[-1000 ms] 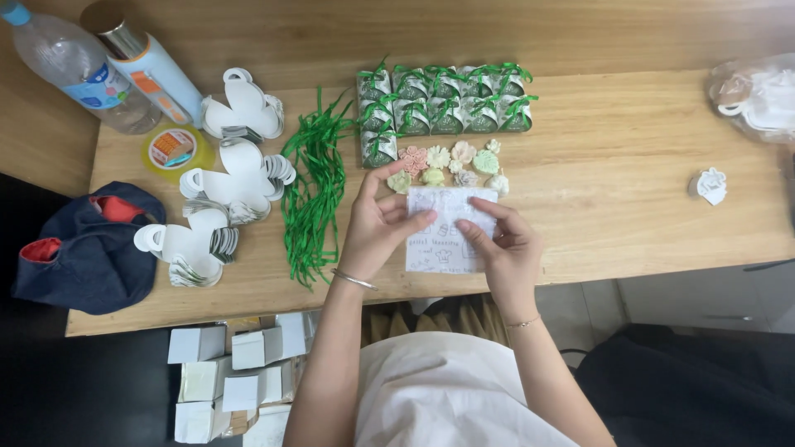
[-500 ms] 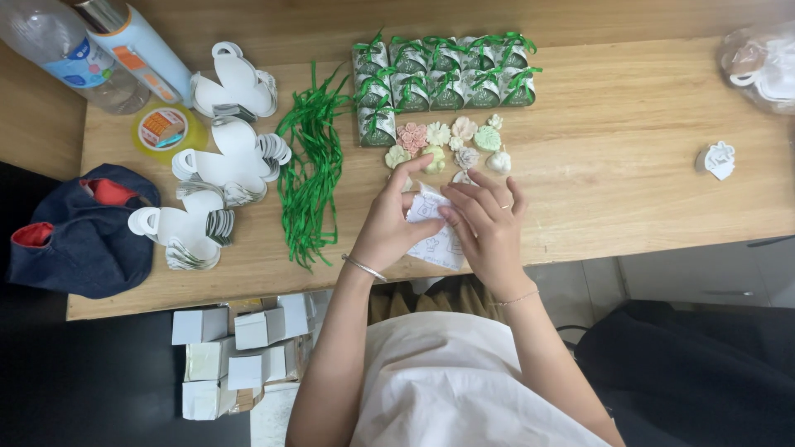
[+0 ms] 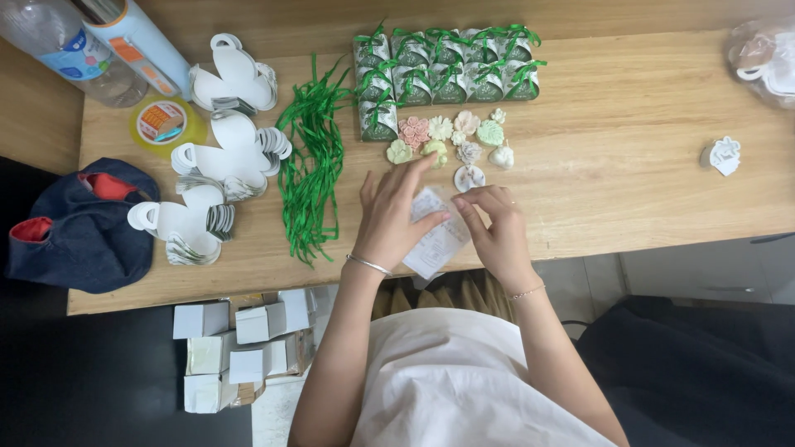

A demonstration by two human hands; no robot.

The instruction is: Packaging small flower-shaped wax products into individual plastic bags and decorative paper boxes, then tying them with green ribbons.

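Note:
Both my hands hold a small white printed paper bag (image 3: 437, 238) at the near edge of the wooden table (image 3: 629, 165). My left hand (image 3: 391, 217) grips its left side, with a bracelet on the wrist. My right hand (image 3: 493, 230) pinches its upper right edge. Just beyond my fingers lie several small pastel flower-shaped pieces (image 3: 451, 139), one round white piece (image 3: 469, 177) nearest the bag. Behind them stand several green ribbon-tied gift boxes (image 3: 443, 73) in rows.
A bundle of green ribbon strips (image 3: 313, 165) lies left of my hands, then stacks of flat white box cutouts (image 3: 224, 157). A tape roll (image 3: 164, 122), bottles (image 3: 91, 41), a dark pouch (image 3: 74, 223), a white shaped piece (image 3: 722, 156), a plastic bag (image 3: 766, 58) and floor boxes (image 3: 240, 348) surround.
The bag has gone from lying flat under both hands to being lifted and tilted toward the table edge. A round white piece that was under my right hand now lies uncovered.

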